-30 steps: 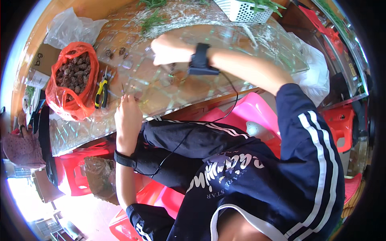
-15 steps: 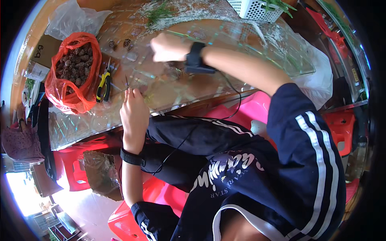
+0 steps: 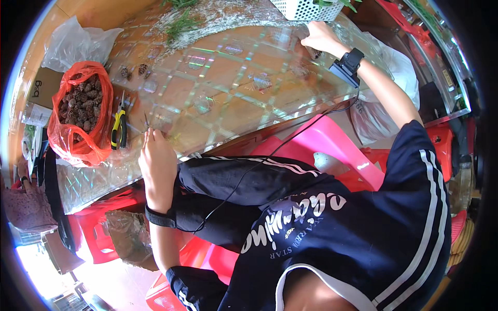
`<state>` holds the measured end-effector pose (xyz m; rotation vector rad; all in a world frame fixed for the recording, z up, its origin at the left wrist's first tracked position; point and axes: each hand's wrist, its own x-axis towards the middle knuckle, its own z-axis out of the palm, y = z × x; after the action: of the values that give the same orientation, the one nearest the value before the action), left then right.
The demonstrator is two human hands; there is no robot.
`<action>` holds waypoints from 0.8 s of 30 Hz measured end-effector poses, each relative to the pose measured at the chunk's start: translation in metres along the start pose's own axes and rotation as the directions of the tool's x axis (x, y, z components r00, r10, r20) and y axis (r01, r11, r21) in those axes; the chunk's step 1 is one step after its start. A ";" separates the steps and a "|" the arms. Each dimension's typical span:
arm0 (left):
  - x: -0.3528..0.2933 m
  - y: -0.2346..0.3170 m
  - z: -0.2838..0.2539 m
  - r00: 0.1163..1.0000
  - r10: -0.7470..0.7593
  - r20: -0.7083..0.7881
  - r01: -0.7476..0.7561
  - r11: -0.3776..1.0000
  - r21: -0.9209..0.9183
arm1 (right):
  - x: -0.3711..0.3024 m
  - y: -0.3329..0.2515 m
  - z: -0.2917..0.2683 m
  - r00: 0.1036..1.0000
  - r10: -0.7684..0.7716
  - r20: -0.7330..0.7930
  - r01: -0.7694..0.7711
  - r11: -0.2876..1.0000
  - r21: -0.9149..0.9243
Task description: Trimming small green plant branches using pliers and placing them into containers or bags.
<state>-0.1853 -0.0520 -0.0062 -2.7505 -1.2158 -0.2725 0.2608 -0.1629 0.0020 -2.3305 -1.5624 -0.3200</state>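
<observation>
My right hand point(image 3: 322, 39) reaches far across the glass-topped table, close to the white basket. Its fingers are closed, and a small brown pinecone point(image 3: 315, 53) shows just below them, partly hidden by the hand. At the near left of the table, my left hand point(image 3: 157, 158) is closed in a pinch. A thin dark stem-like piece point(image 3: 147, 121) sticks up from its fingertips; what it is I cannot make out. Yellow-and-black pliers point(image 3: 120, 127) lie left of it, beside a red plastic bag point(image 3: 106, 101) full of pinecones point(image 3: 83, 106).
Two loose pinecones point(image 3: 142, 69) lie beyond the pliers. Green sprigs point(image 3: 182, 25) and white powder point(image 3: 218, 30) cover the far side. The white perforated basket point(image 3: 298, 10) holds greenery. A clear plastic bag point(image 3: 80, 44) stands far left. A pink stool point(image 3: 337, 147) is by the table's near edge.
My right hand has swung right and away from me toward the basket, and the pinecone has moved with it. The left hand keeps its pinch beside the pliers. The whole view has shifted slightly.
</observation>
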 end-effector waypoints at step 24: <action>-0.020 -0.029 0.009 0.978 -0.191 -0.082 0.191 0.982 -0.009 | 0.027 -0.331 0.051 0.872 -0.490 0.010 0.394 0.712 0.581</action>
<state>-0.2191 -0.0450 -0.0186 -2.5967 -1.4586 -0.4014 -0.0351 -0.0035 0.0091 -1.5360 -1.9634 0.2278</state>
